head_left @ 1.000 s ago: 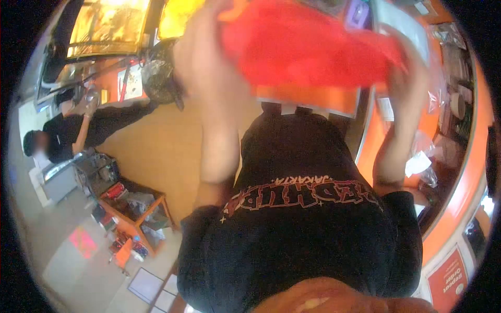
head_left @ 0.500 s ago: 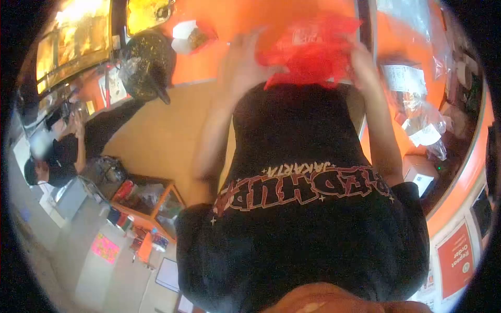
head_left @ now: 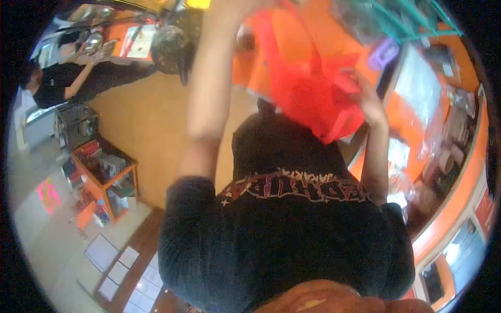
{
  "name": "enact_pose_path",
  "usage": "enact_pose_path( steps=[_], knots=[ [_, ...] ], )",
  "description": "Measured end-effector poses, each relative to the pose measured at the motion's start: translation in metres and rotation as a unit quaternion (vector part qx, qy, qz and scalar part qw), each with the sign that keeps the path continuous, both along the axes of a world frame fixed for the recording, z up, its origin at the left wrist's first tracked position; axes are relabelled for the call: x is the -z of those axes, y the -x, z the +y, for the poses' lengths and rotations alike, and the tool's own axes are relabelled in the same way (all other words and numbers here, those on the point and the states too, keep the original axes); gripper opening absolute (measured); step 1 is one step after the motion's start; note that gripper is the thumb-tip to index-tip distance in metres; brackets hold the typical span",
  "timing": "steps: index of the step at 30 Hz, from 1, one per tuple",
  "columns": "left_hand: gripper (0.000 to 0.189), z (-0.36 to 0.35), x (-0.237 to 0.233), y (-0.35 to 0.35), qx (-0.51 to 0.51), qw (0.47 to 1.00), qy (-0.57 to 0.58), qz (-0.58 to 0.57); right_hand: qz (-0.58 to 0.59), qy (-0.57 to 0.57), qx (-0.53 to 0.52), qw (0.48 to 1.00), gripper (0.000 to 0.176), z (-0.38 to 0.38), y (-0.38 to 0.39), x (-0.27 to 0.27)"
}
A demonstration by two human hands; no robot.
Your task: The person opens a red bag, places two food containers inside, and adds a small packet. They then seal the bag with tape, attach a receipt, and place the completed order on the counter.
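A red tote bag (head_left: pixel 308 94) with long strap handles hangs tilted in front of my black shirt, over the orange counter's edge. My left hand (head_left: pixel 245 7) is raised at the top edge of the view, blurred and partly cut off, where the bag's strap runs up into its fingers. On the right, my right hand (head_left: pixel 368 101) is closed on the side of the bag near its opening. The inside of the bag is hidden from me.
A dark wok (head_left: pixel 175 44) stands on the counter at upper left, near a person (head_left: pixel 57 83) in black. Clear plastic bags (head_left: pixel 417 88) lie on the right-hand counter. A purple item (head_left: pixel 383 53) sits beside a teal rack (head_left: pixel 417 18). An orange-framed cabinet (head_left: pixel 104 167) stands lower left.
My left hand has moved up and away, drawing the bag's strap out long. The bag, bunched between both hands before, now hangs open lower and closer to me. The view has turned.
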State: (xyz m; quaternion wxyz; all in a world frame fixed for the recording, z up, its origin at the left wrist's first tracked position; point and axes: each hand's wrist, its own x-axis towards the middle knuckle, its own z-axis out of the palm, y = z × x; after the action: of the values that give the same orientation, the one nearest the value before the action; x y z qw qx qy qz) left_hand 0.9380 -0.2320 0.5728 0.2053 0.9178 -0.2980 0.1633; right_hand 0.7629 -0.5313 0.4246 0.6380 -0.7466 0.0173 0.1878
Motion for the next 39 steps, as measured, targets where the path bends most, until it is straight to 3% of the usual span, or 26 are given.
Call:
enact_pose_path(
  steps=[2, 3, 5, 7, 9, 10, 13, 14, 16, 17, 18, 20, 23, 26, 27, 28, 29, 30, 32, 35, 36, 38, 39],
  knots=[
    [0.079, 0.017, -0.005, 0.047, 0.034, 0.982, 0.182, 0.042, 0.090, -0.174, 0.112, 0.974, 0.057, -0.002, -0.009, 0.017],
    [0.103, 0.031, 0.010, 0.072, -0.007, 0.988, 0.121, 0.096, 0.136, -0.122, 0.137, 0.974, 0.047, 0.018, -0.019, -0.019],
    [0.118, 0.030, 0.027, 0.132, -0.084, 0.986, 0.118, 0.079, 0.141, -0.165, 0.168, 0.961, 0.041, 0.013, -0.038, -0.002],
    [0.127, 0.034, 0.065, 0.174, -0.157, 0.982, 0.100, -0.024, 0.132, -0.230, 0.197, 0.944, 0.037, 0.012, -0.043, 0.000],
    [0.131, 0.047, 0.112, 0.209, -0.161, 0.963, 0.200, 0.083, 0.097, -0.327, 0.219, 0.914, 0.037, 0.028, -0.047, -0.013],
    [0.134, 0.048, 0.122, 0.219, -0.164, 0.944, 0.252, 0.135, 0.099, -0.315, 0.228, 0.916, 0.036, 0.032, -0.049, -0.019],
    [0.116, 0.032, 0.152, 0.232, -0.063, 0.891, 0.378, 0.243, 0.119, -0.281, 0.227, 0.925, 0.033, 0.048, -0.040, -0.035],
    [0.104, 0.029, 0.158, 0.229, -0.092, 0.863, 0.414, 0.275, 0.117, -0.277, 0.209, 0.930, 0.033, 0.055, -0.039, -0.041],
    [0.082, 0.025, 0.149, 0.215, -0.140, 0.796, 0.485, 0.333, 0.055, -0.180, 0.128, 0.974, 0.036, 0.058, -0.035, -0.032],
    [0.041, 0.039, 0.137, 0.207, -0.207, 0.802, 0.389, 0.403, -0.014, -0.087, 0.062, 0.994, 0.038, 0.051, -0.037, -0.014],
    [0.035, 0.052, 0.150, 0.205, -0.211, 0.793, 0.423, 0.385, -0.094, 0.006, -0.001, 0.996, 0.041, 0.048, -0.046, -0.004],
    [0.023, 0.077, 0.183, 0.199, -0.209, 0.774, 0.485, 0.349, -0.132, 0.109, -0.062, 0.983, 0.046, 0.049, -0.050, -0.009],
    [0.011, 0.101, 0.174, 0.199, -0.343, 0.843, 0.205, 0.360, -0.169, 0.223, -0.147, 0.949, 0.048, 0.052, -0.059, -0.016],
    [0.013, 0.095, 0.153, 0.211, -0.354, 0.907, 0.129, 0.188, -0.172, 0.346, -0.217, 0.897, 0.042, 0.058, -0.044, -0.006],
    [0.014, 0.097, 0.156, 0.215, -0.369, 0.907, 0.105, 0.172, -0.171, 0.392, -0.233, 0.873, 0.039, 0.059, -0.038, 0.000],
    [0.015, 0.098, 0.163, 0.223, -0.384, 0.906, 0.081, 0.160, -0.053, 0.251, -0.203, 0.945, 0.037, 0.058, -0.030, 0.009],
    [0.016, 0.100, 0.171, 0.229, -0.399, 0.904, 0.056, 0.144, 0.067, 0.100, -0.164, 0.979, 0.035, 0.056, -0.023, 0.019],
    [0.018, 0.105, 0.184, 0.238, -0.397, 0.877, 0.141, 0.232, 0.184, -0.053, -0.118, 0.974, 0.033, 0.057, -0.020, 0.022],
    [0.022, 0.113, 0.209, 0.261, -0.371, 0.784, 0.304, 0.394, 0.252, -0.338, 0.013, 0.907, 0.033, 0.073, -0.004, 0.005],
    [0.022, 0.076, 0.177, 0.277, -0.438, 0.452, 0.592, 0.503, 0.047, -0.154, -0.040, 0.986, 0.036, 0.073, 0.004, 0.013],
    [0.023, 0.081, 0.185, 0.277, -0.375, 0.391, 0.677, 0.498, 0.014, -0.120, -0.037, 0.992, 0.037, 0.073, 0.011, 0.017],
    [0.026, 0.090, 0.193, 0.272, -0.233, 0.250, 0.816, 0.467, 0.117, -0.254, 0.028, 0.960, 0.041, 0.069, 0.032, 0.022],
    [0.030, 0.088, 0.184, 0.264, -0.263, 0.196, 0.833, 0.446, 0.174, -0.338, 0.068, 0.923, 0.043, 0.065, 0.039, 0.021]
  ],
)
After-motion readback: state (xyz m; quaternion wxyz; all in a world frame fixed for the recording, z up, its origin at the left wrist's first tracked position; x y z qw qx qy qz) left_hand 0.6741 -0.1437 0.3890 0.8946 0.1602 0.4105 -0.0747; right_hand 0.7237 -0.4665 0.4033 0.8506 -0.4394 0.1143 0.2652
